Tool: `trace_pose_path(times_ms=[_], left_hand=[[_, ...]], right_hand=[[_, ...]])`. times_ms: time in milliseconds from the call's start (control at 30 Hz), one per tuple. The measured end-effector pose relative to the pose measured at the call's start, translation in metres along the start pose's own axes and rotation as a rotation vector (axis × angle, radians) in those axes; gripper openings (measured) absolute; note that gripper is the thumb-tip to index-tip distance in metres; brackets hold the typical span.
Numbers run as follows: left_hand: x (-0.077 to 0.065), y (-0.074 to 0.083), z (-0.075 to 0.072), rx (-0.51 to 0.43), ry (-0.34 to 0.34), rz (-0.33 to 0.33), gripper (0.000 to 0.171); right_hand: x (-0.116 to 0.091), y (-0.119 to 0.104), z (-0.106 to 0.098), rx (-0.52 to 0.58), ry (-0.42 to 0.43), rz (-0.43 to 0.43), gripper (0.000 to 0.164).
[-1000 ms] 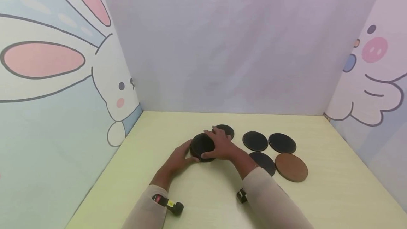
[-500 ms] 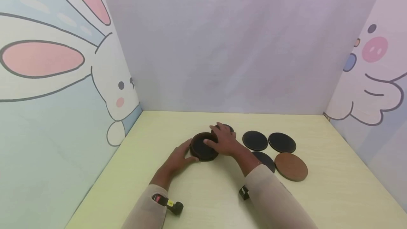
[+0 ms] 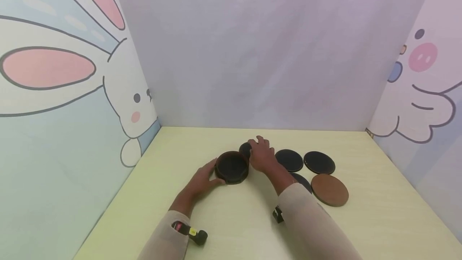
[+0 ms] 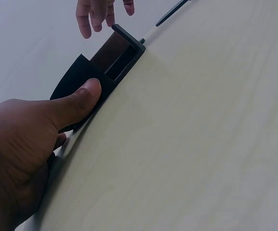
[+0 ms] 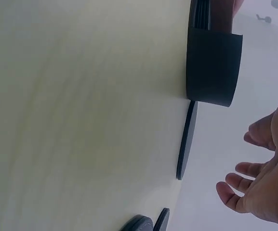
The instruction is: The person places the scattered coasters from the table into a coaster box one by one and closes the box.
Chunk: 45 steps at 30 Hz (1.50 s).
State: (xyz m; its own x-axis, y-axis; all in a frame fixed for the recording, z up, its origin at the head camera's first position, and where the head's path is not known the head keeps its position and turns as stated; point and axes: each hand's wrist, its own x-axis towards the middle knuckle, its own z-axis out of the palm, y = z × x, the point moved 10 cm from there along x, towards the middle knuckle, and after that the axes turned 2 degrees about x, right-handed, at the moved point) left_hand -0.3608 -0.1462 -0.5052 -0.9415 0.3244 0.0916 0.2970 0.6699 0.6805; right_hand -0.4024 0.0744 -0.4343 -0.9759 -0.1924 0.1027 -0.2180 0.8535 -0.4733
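Observation:
A round black coaster holder (image 3: 232,175) stands upright on the table. In the left wrist view, the holder (image 4: 76,77) has a cut-out in its side wall. My left hand (image 3: 202,180) grips its left side, with the thumb (image 4: 81,98) on the front wall. Behind it to the right lies a black round coaster (image 3: 245,149), partly covered in the head view by my right hand (image 3: 262,156). The right hand, fingers loosely bent, holds nothing. In the right wrist view, it is above and apart from the coaster (image 5: 188,139) lying on the table beside the holder (image 5: 212,67).
To the right lie more black coasters: two at the back (image 3: 289,160) and one nearer (image 3: 303,181), partly behind the right forearm. A brown round piece (image 3: 330,189) lies beside them. A grey back wall (image 3: 238,59) and printed side walls (image 3: 119,107) enclose the pale table (image 3: 231,220).
My right hand has left the top of the holder and moved right, over the coaster behind it. The holder's inside now shows. My left hand stays on the holder.

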Motion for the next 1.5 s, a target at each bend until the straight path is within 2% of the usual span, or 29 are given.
trace_pose_path(times_ms=[200,367,567,733,900,1100,1367,1500], left_hand=[[0.002,-0.002,0.0,-0.006,0.004,0.008,0.096],[0.002,-0.003,0.001,-0.01,0.007,0.004,0.096],[0.002,-0.003,0.001,-0.016,0.008,-0.017,0.098],[0.0,-0.002,0.001,-0.014,0.002,-0.032,0.099],[-0.001,-0.002,0.001,-0.006,0.002,-0.032,0.1],[-0.002,-0.001,0.0,-0.011,0.009,-0.031,0.099],[-0.004,-0.005,0.001,-0.011,0.001,-0.055,0.104],[-0.003,-0.006,0.001,-0.008,0.001,-0.05,0.105]], right_hand=[[0.01,0.007,0.001,-0.043,-0.049,0.064,0.068],[0.017,0.015,0.009,-0.084,-0.129,0.095,0.072],[0.019,0.019,0.01,-0.098,-0.175,0.061,0.07],[0.021,0.025,0.013,-0.082,-0.226,0.049,0.078],[0.023,0.025,0.02,-0.121,-0.286,0.012,0.081],[0.023,0.02,0.023,-0.145,-0.304,-0.023,0.08],[0.021,0.017,0.026,-0.148,-0.312,0.001,0.086],[0.021,0.014,0.025,-0.16,-0.309,-0.002,0.084]])
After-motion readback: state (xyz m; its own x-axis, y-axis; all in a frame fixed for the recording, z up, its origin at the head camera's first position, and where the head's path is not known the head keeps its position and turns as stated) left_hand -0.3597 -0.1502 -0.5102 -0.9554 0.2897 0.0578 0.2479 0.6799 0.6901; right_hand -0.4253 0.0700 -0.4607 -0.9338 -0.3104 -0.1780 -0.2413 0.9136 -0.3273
